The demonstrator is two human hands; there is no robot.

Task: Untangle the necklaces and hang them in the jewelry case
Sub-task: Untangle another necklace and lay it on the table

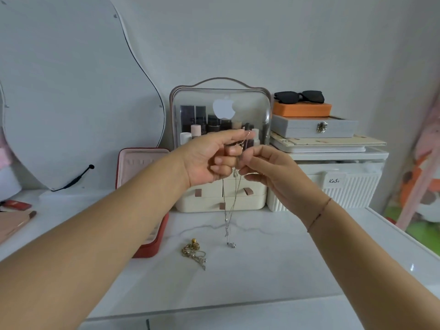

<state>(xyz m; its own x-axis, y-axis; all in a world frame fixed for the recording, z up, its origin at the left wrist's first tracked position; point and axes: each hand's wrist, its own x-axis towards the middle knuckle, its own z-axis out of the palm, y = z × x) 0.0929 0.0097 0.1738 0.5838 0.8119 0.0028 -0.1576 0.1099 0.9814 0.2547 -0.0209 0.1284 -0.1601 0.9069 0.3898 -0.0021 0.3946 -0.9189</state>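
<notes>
The left hand and right hand pinch a silver necklace with curled fingers, its strands dangling to just above the counter. Tease the strands apart gently rather than tugging. A gold tangle waits below; the left forearm partly hides the open red jewelry case

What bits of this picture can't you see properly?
Head view only:
1. Any knot in the silver necklace: hidden inside the fingers of the left hand and right hand that pinch it.
2. The gold pile on the table: too small and tangled to count its chains.
3. The red jewelry case: the left forearm covers its bottom half, and hooks inside are too blurred to make out.
</notes>
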